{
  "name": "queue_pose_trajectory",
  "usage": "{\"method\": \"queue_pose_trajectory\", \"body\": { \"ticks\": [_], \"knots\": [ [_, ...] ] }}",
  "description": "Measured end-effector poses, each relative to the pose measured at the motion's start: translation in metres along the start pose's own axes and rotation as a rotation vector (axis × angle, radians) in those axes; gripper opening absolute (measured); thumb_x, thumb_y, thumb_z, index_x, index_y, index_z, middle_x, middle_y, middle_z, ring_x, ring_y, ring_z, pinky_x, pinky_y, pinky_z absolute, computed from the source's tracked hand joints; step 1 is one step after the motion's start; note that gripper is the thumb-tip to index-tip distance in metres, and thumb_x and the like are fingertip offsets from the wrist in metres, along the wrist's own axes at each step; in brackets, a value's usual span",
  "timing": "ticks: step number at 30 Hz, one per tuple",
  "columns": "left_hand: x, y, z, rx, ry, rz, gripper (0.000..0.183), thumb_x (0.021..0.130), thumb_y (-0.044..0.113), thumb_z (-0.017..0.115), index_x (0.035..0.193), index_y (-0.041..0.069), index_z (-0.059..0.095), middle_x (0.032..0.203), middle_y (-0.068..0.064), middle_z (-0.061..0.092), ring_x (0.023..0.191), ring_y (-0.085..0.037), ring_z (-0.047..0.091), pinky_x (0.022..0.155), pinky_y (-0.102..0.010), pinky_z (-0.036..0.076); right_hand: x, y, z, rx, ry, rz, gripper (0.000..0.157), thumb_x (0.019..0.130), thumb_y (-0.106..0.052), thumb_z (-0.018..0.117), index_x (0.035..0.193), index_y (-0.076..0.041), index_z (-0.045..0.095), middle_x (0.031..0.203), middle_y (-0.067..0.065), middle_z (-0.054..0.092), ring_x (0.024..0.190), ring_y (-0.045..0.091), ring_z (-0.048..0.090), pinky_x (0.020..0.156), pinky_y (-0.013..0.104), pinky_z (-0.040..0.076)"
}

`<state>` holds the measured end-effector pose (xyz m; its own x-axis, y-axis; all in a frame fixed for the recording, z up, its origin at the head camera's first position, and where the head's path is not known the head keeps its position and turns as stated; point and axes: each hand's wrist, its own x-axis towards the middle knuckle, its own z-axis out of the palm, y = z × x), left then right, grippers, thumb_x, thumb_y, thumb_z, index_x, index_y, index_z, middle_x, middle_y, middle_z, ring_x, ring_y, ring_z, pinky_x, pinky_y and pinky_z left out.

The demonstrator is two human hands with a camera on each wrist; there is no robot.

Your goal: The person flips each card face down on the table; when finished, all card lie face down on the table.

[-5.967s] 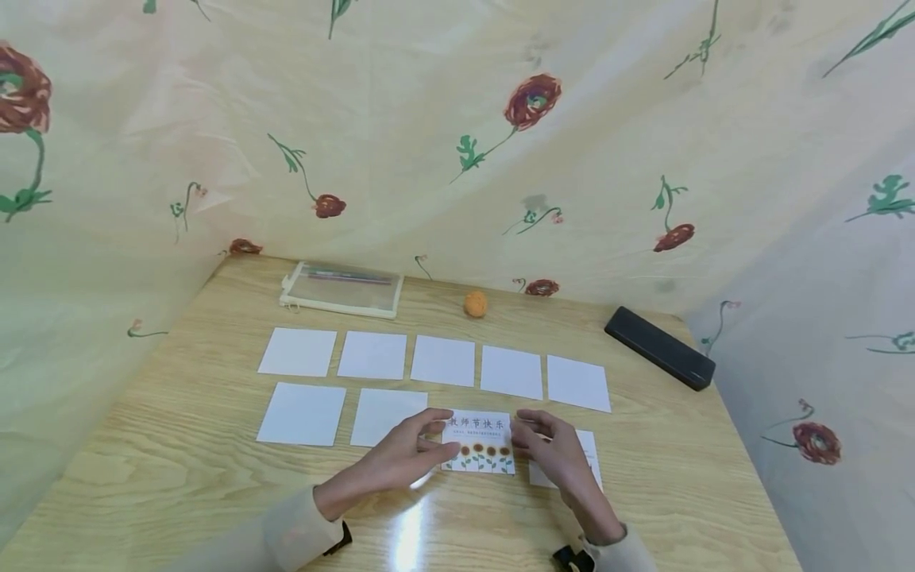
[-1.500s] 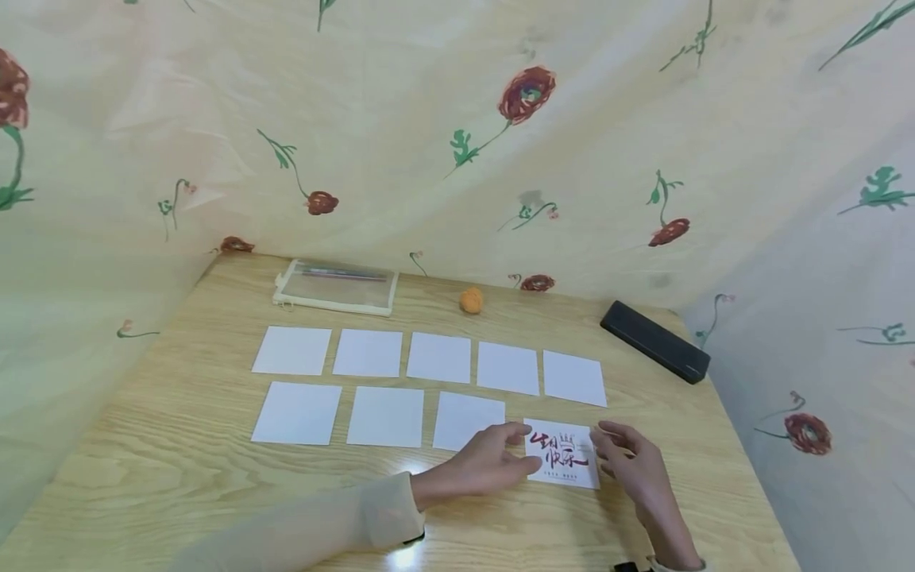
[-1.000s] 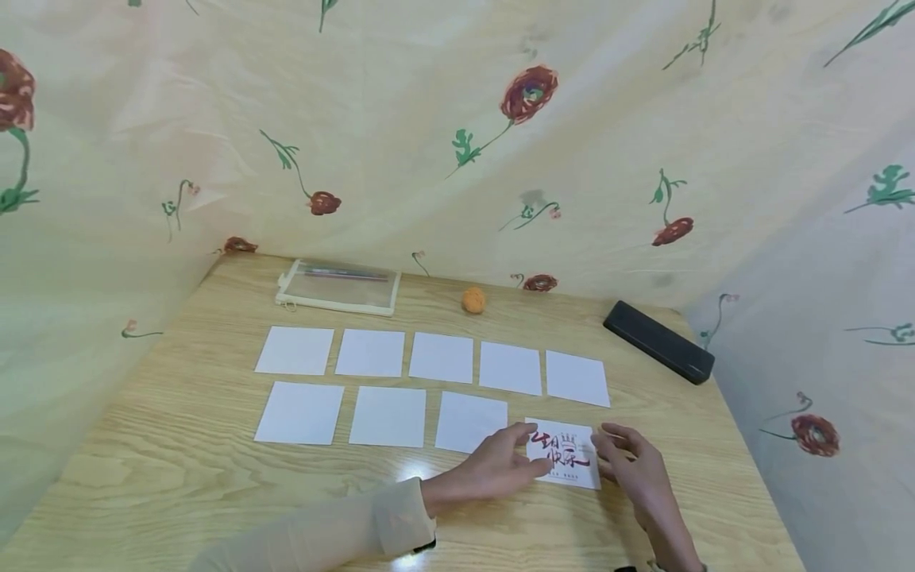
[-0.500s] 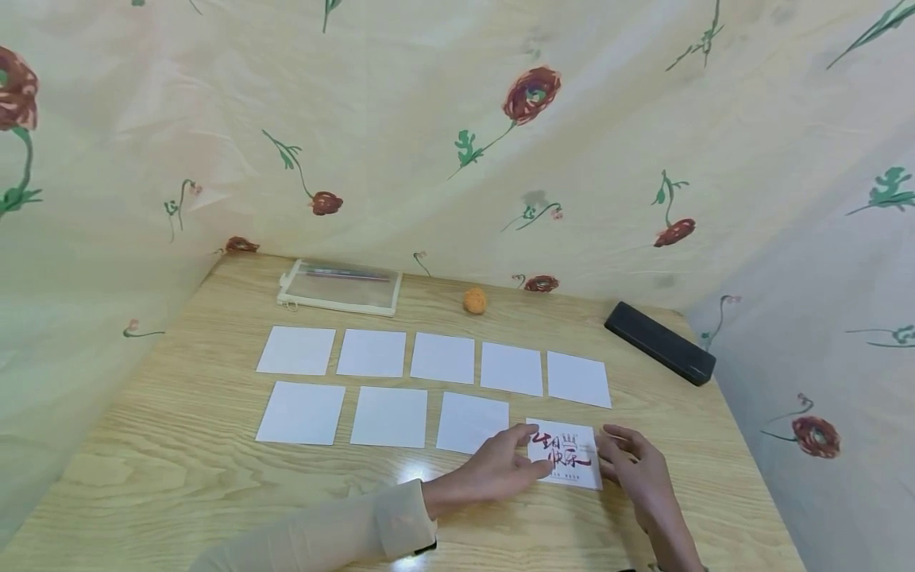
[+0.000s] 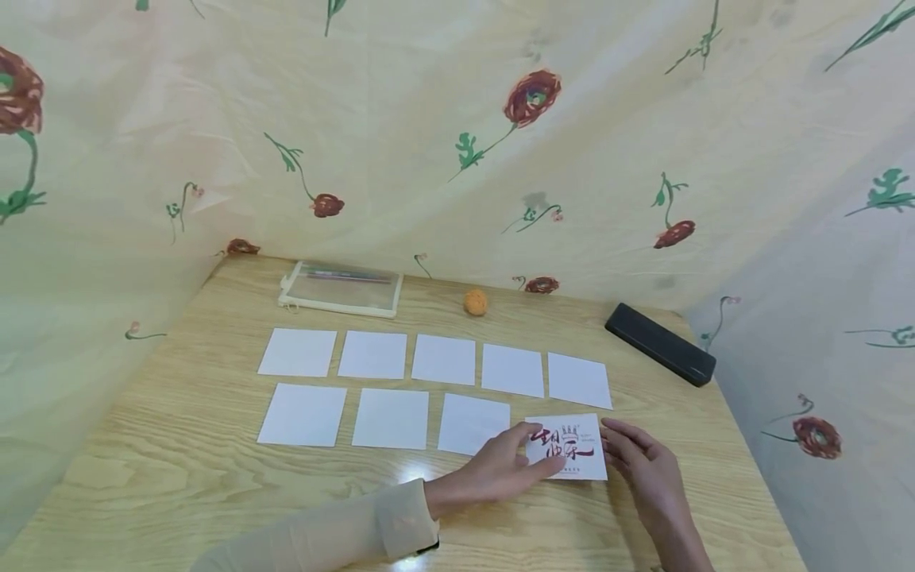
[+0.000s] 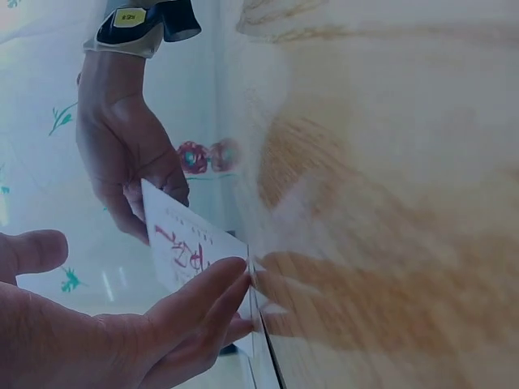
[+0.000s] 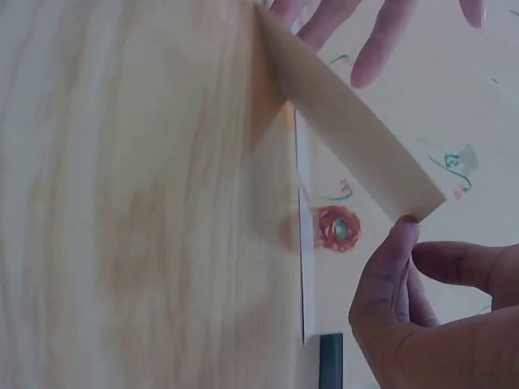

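Note:
A white birthday card (image 5: 575, 449) with red Chinese characters and a small cake drawing is at the right end of the front row. In the right wrist view its pale underside (image 7: 365, 154) shows, slanting up from the table. My right hand (image 5: 646, 469) holds the raised right edge by its fingertips (image 7: 404, 231). At the opposite edge my left hand (image 5: 496, 469) touches the card with its fingers straight, thumb spread apart in the left wrist view. Just left of it lies a blank white card (image 5: 472, 421), partly hidden by that hand.
A back row of several blank white cards (image 5: 372, 355) and more at front left (image 5: 302, 415) lie on the wooden table (image 5: 179, 477). Behind them are a clear zip pouch (image 5: 343, 290) with pens, an orange ball (image 5: 475, 303) and a black case (image 5: 659, 344). Flowered curtain surrounds the table.
Six seconds ago both hands were at a sunflower card; a blank card face is there now. Both hands moved right to the birthday card. In the last half second its right edge rose.

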<state>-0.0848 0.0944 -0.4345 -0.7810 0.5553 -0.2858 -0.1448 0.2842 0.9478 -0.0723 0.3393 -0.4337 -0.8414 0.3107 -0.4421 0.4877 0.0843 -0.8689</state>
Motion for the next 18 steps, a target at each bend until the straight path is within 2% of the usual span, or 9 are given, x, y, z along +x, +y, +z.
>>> {"method": "queue_pose_trajectory", "body": {
  "ticks": [3,5,9,10,13,16,18],
  "knots": [
    [0.001,0.001,0.0,-0.022,-0.002,-0.012,0.068,0.1,0.053,0.064,0.154,0.015,0.047,0.155,-0.015,0.055,0.126,-0.028,0.068,0.101,-0.039,0.056,-0.002,-0.004,0.004,0.011,-0.067,0.011,0.049,0.109,-0.022,0.057,0.153,-0.003,0.048,0.105,-0.022,0.072,0.101,-0.001,0.068,0.09,0.018,0.058],
    [0.002,0.002,-0.001,-0.03,-0.01,-0.009,0.066,0.101,0.054,0.063,0.154,0.017,0.048,0.156,-0.016,0.053,0.133,-0.028,0.064,0.107,-0.044,0.054,-0.004,-0.005,0.009,-0.001,-0.101,0.013,0.052,0.108,-0.023,0.058,0.154,-0.002,0.046,0.111,-0.018,0.073,0.103,-0.002,0.068,0.09,0.018,0.058],
    [0.004,0.004,-0.005,-0.033,-0.029,0.023,0.062,0.103,0.054,0.058,0.153,0.018,0.05,0.156,-0.015,0.054,0.144,-0.031,0.054,0.113,-0.049,0.05,-0.009,-0.005,0.02,-0.077,-0.155,-0.024,0.054,0.109,-0.021,0.057,0.155,0.001,0.043,0.136,0.003,0.07,0.104,-0.004,0.068,0.09,0.018,0.058],
    [0.005,0.004,-0.006,-0.041,-0.034,0.037,0.061,0.104,0.053,0.058,0.153,0.019,0.05,0.156,-0.014,0.054,0.145,-0.031,0.053,0.112,-0.047,0.052,-0.01,-0.005,0.023,-0.108,-0.165,-0.043,0.054,0.108,-0.021,0.058,0.154,0.002,0.044,0.141,0.009,0.066,0.104,-0.004,0.067,0.089,0.018,0.058],
    [0.007,0.003,-0.009,-0.082,-0.036,0.078,0.057,0.104,0.051,0.058,0.151,0.019,0.053,0.154,-0.014,0.057,0.131,-0.026,0.064,0.099,-0.038,0.059,-0.012,-0.001,0.03,-0.171,-0.184,-0.101,0.054,0.105,-0.02,0.065,0.151,0.002,0.049,0.149,0.02,0.058,0.104,-0.002,0.067,0.089,0.02,0.058],
    [0.009,0.002,-0.01,-0.157,-0.031,0.104,0.053,0.105,0.045,0.06,0.15,0.018,0.055,0.149,-0.012,0.061,0.118,-0.019,0.071,0.089,-0.032,0.063,-0.013,0.002,0.035,-0.203,-0.181,-0.136,0.056,0.101,-0.02,0.07,0.149,0.001,0.052,0.15,0.023,0.056,0.109,0.003,0.068,0.09,0.024,0.06],
    [0.009,0.002,-0.011,-0.232,-0.023,0.114,0.05,0.105,0.038,0.062,0.15,0.016,0.055,0.147,-0.013,0.061,0.116,-0.021,0.072,0.09,-0.034,0.063,-0.013,0.004,0.037,-0.211,-0.172,-0.14,0.058,0.101,-0.022,0.071,0.15,0.001,0.05,0.15,0.025,0.054,0.114,0.01,0.069,0.091,0.027,0.062]
  ]
}}
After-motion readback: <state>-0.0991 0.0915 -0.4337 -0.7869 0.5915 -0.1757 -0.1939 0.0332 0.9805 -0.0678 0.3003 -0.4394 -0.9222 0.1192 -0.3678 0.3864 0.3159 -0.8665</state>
